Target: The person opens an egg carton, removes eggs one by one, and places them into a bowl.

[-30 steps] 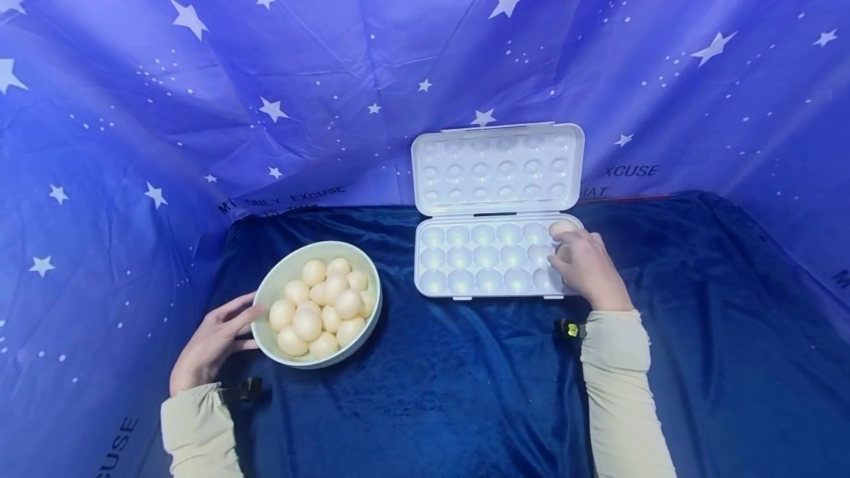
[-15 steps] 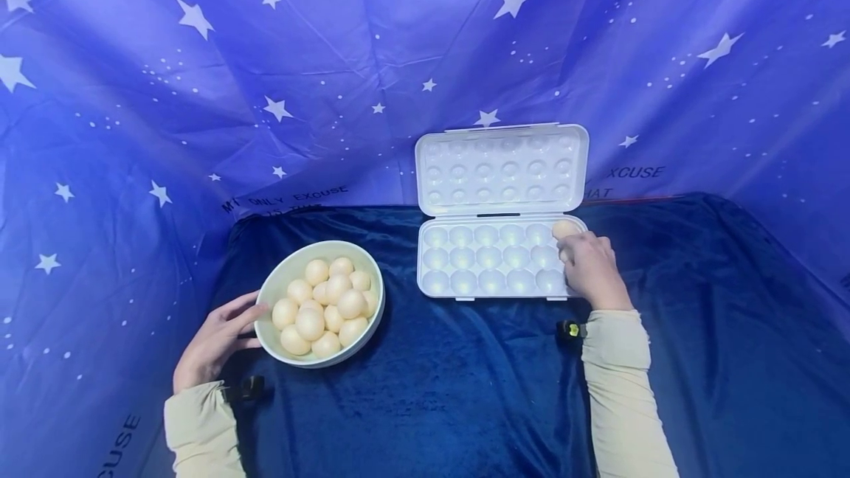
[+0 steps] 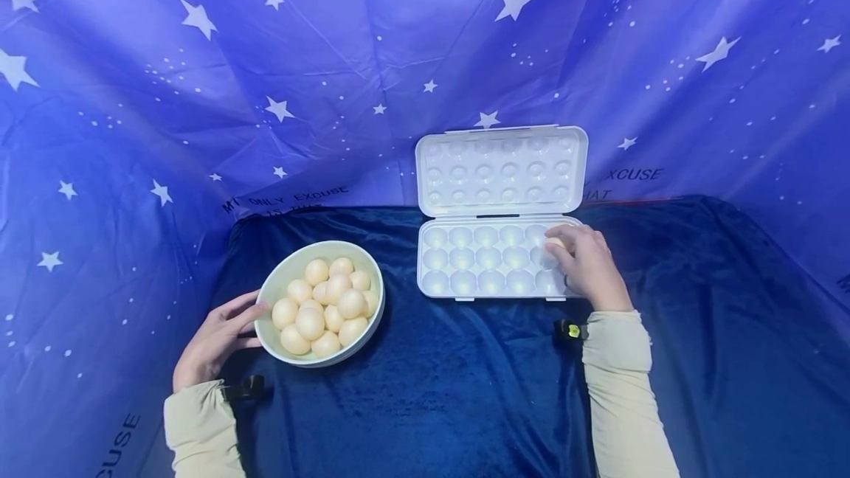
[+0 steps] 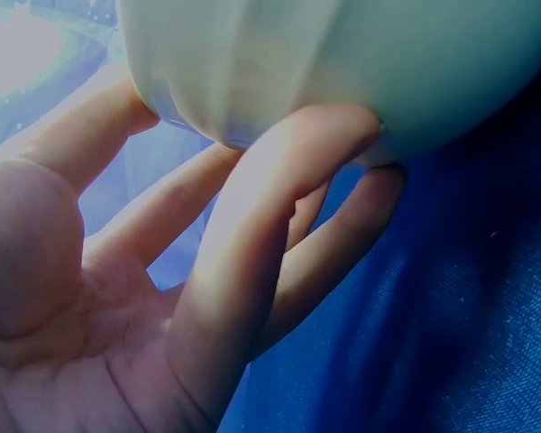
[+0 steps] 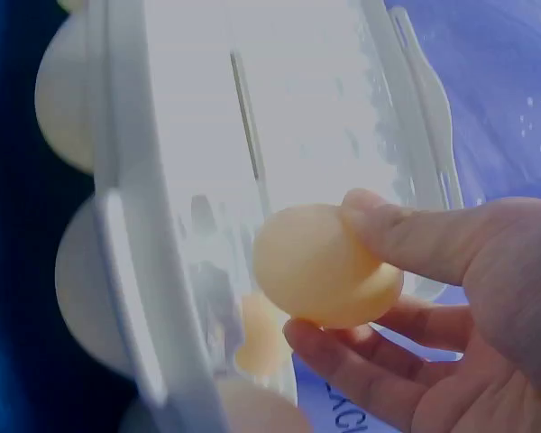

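My right hand [image 3: 591,264] pinches a pale egg [image 5: 320,266] between thumb and fingers, over the right end of the white egg box [image 3: 488,295]. Beneath it in the right wrist view, a second egg [image 5: 261,410] shows in part; my hand hides that corner in the head view. The box's lid [image 3: 501,168] stands raised behind its rows of round cups. At the left, my left hand [image 3: 215,341] holds the pale green bowl [image 3: 279,282] by its side, fingertips against the outer wall [image 4: 279,54]. Several eggs [image 3: 328,308] lie heaped in the bowl.
Dark blue velvet cloth [image 3: 425,389] covers the table, with the bowl and box standing apart on it. A blue star-printed curtain [image 3: 372,57] hangs behind and at both sides, close to the raised lid.
My right hand, still holding an egg, drew back slightly, then moved forward and left. It now covers the far right egg that showed earlier. My left hand stays at the bowl.
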A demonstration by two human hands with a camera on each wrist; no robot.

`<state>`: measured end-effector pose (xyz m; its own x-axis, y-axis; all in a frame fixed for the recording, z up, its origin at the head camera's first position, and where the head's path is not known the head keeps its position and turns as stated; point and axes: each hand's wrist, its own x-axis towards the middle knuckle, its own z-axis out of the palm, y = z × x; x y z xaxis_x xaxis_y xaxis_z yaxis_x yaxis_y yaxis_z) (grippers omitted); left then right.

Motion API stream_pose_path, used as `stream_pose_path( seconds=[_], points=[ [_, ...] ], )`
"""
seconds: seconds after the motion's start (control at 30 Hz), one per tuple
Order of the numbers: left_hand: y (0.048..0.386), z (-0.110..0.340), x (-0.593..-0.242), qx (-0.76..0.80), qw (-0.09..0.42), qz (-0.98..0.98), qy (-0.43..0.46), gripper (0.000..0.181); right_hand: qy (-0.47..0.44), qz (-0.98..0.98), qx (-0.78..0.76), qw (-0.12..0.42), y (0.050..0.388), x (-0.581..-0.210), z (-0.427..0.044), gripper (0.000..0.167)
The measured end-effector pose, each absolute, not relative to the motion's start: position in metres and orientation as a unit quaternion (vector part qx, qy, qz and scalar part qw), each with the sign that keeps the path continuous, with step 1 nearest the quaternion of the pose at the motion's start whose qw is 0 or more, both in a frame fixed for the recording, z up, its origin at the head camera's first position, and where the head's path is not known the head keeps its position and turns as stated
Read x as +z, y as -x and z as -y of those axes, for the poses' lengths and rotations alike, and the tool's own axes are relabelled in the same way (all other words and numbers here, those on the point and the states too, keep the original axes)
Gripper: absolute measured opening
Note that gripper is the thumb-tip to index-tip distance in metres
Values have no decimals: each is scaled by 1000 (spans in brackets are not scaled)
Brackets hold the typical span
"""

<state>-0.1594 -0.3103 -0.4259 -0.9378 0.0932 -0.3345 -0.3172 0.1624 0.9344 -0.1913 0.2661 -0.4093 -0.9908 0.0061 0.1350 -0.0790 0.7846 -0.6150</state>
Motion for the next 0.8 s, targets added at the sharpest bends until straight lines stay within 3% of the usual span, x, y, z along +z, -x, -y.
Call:
stream_pose_path(
  seconds=[0.2,0.43,0.67,0.8],
  points=[
    [161,309,-426,634,158,-754,73,58,-50,936,336,89,197,-405,-253,25],
    [154,314,-424,628,161,-756,92,46,-100,924,349,120,195,-407,-231,21],
    [158,312,-424,638,164,-749,68,56,-133,915,353,141,193,-394,-205,19],
    [159,311,-425,644,164,-744,66,50,-154,913,357,128,193,-382,-181,21]
  ],
)
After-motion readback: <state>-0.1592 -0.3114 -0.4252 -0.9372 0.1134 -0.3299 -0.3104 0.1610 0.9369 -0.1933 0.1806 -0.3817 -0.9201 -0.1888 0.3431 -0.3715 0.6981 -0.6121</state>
